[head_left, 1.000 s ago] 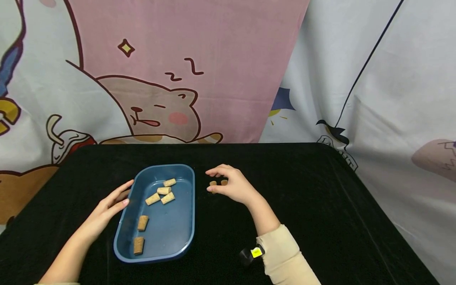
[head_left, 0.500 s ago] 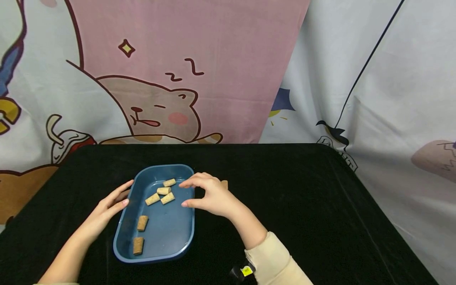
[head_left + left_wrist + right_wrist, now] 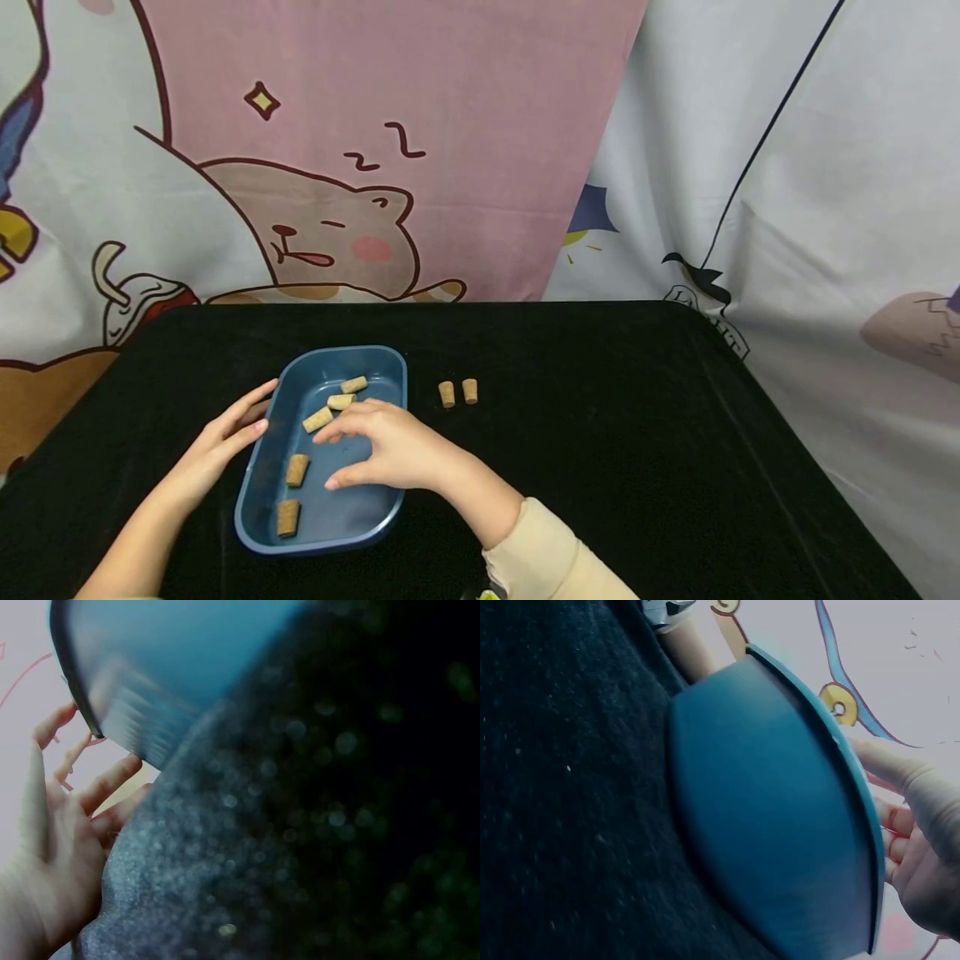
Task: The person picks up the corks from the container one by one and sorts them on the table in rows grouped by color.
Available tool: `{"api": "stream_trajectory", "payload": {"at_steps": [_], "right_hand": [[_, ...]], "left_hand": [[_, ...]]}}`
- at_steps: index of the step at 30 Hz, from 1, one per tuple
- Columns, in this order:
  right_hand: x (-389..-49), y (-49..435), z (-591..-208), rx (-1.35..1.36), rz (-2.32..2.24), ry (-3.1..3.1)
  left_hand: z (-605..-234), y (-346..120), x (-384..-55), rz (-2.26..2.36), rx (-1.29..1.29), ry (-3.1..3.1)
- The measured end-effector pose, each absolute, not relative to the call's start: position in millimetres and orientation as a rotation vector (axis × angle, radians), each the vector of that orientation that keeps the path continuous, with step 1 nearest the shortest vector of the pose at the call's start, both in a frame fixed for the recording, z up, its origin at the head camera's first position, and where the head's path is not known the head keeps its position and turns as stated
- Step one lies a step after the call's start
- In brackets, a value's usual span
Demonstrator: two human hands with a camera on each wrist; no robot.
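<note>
A blue tray (image 3: 247, 500) lies on the black cloth with several corks in it. My left hand (image 3: 225, 437) rests its fingertips on the tray's left rim, fingers fairly straight; in the left wrist view they touch the tray wall (image 3: 135, 712). Over the middle of the tray hovers my right hand (image 3: 397, 446), thumb and fingers spread apart with nothing seen between them. Left of its thumb lie two brown corks, one (image 3: 297, 470) above the other (image 3: 288, 518). Paler corks, such as one (image 3: 318, 419) near its fingertips, lie farther back. The right hand hides part of the tray floor.
Two more corks, one (image 3: 447, 394) beside the other (image 3: 470, 391), stand on the black cloth (image 3: 637, 450) right of the tray. Behind the table hangs a printed curtain (image 3: 480, 150).
My right hand has moved left and nearer, from around the two corks on the cloth to over the tray; those corks are now uncovered. My left hand stays on the rim.
</note>
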State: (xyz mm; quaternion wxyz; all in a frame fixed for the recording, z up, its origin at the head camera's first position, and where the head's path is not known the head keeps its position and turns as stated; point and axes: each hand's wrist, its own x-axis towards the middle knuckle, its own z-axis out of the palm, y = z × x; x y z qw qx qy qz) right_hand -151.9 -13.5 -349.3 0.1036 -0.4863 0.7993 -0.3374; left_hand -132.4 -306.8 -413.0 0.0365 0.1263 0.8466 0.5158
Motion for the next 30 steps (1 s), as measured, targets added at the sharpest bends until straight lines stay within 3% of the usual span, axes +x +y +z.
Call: {"api": "stream_trajectory", "payload": {"at_steps": [12, 30], "right_hand": [[-151, -44, -357, -1.504, -0.756, 2.294], [-150, -76, -368, -1.267, -0.542, 2.198]], "left_hand": [[-415, -308, -132, 1.594, 0.406, 2.590], [-413, -309, -133, 1.610, 0.431, 2.591]]}}
